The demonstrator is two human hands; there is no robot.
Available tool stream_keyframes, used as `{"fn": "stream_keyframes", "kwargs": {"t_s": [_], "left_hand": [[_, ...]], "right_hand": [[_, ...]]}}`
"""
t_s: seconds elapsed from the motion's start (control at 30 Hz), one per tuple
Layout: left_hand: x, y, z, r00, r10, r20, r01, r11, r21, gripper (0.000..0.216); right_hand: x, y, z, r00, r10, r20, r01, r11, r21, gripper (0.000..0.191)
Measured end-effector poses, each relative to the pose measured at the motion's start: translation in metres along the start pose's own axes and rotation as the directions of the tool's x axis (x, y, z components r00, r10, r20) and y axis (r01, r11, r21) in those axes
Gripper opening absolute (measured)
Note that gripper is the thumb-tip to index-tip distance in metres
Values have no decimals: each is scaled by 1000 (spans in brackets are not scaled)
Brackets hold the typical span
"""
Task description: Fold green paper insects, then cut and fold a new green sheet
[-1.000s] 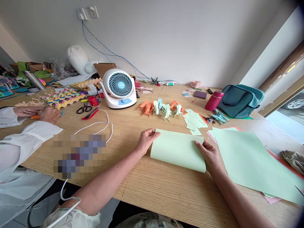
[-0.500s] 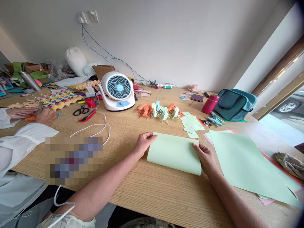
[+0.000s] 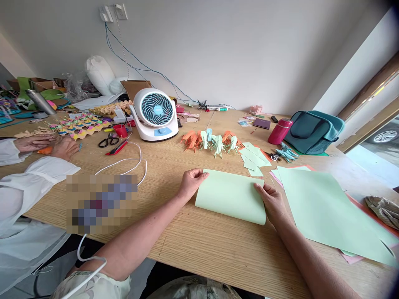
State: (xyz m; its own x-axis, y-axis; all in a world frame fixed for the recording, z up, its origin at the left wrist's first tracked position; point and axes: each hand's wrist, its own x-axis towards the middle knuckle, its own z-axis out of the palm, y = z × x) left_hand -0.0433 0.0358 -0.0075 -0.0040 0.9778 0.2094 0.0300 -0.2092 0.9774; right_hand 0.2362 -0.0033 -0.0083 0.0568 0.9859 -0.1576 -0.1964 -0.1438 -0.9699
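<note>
- Lower left: smooth white cable (image 3: pixel 78 252) across the left arm (image 3: pixel 140 241); a sweep could snag it.
- Centre: left hand (image 3: pixel 190 183), fingers pinching the upper-left corner of a pale green sheet (image 3: pixel 230 197), smooth and curved below; uneven pressure might crease it.
- Right of centre: right hand (image 3: pixel 274 203), fingers gripping its upper-right corner; slipping could uncurl it.
- Right: flat, overlapping papers (image 3: pixel 324 211), liable to slide if brushed.
</note>
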Motion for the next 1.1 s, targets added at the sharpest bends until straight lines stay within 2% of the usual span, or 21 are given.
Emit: {"fn": "stream_keyframes", "kwargs": {"t_s": [0.27, 0.63, 1.1], "left_hand": [[1, 0, 0, 1000, -12, 0, 12, 1000, 1, 39], [0, 4, -1, 1000, -20, 19, 19, 1000, 18, 38], [0, 7, 0, 1000, -8, 13, 8, 998, 55, 41]], "right_hand": [[1, -1, 1, 998, -12, -61, 11, 1000, -26, 37], [1, 1, 0, 999, -26, -29, 27, 998, 49, 35], [1, -2, 0, 998, -14, -69, 14, 1000, 0, 41]]}}
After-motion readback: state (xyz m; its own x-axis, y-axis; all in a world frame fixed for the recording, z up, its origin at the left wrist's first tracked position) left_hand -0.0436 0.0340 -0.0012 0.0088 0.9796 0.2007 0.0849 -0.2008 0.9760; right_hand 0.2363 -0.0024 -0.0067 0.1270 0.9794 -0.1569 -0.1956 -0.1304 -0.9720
